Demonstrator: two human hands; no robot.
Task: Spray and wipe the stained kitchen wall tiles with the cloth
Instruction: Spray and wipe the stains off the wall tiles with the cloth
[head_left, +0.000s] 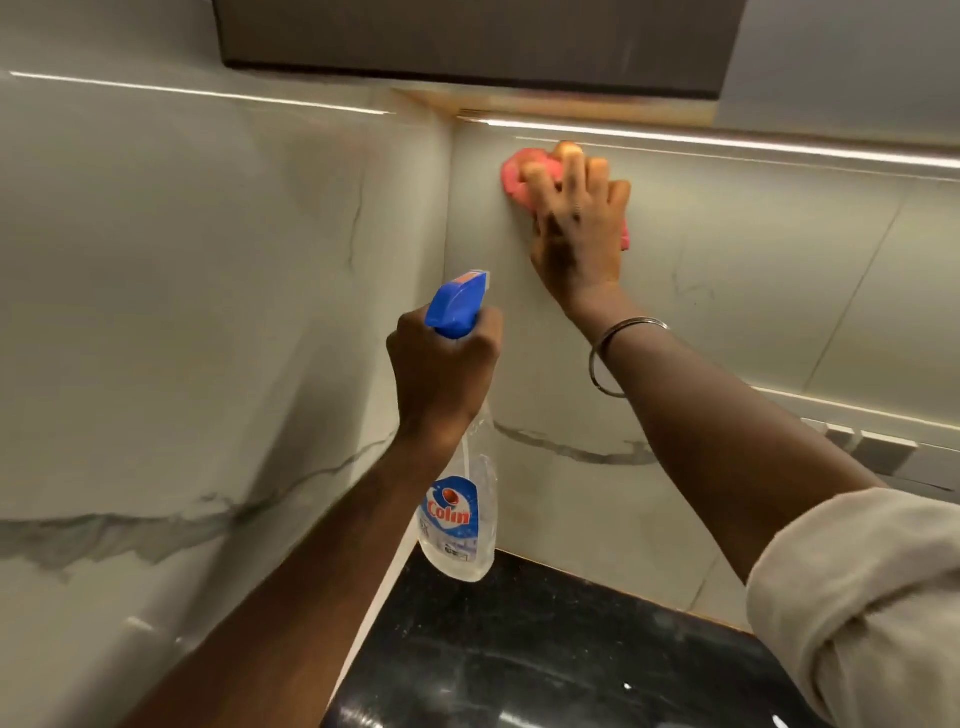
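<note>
My right hand (576, 223) presses a pink cloth (511, 179) flat against the pale marble-look wall tiles (727, 249), high up near the corner, just under a lit strip. Most of the cloth is hidden under my fingers. My left hand (441, 369) grips the neck of a clear spray bottle (460, 525) with a blue trigger head (457, 304). The bottle hangs in the air in front of the wall corner, nozzle pointing up and right toward the tiles.
A black stone counter (545, 649) lies below, meeting both walls. A dark cabinet (467, 41) hangs overhead. The left wall (182, 312) carries grey veining. A grey switch plate (872, 452) sits on the right wall.
</note>
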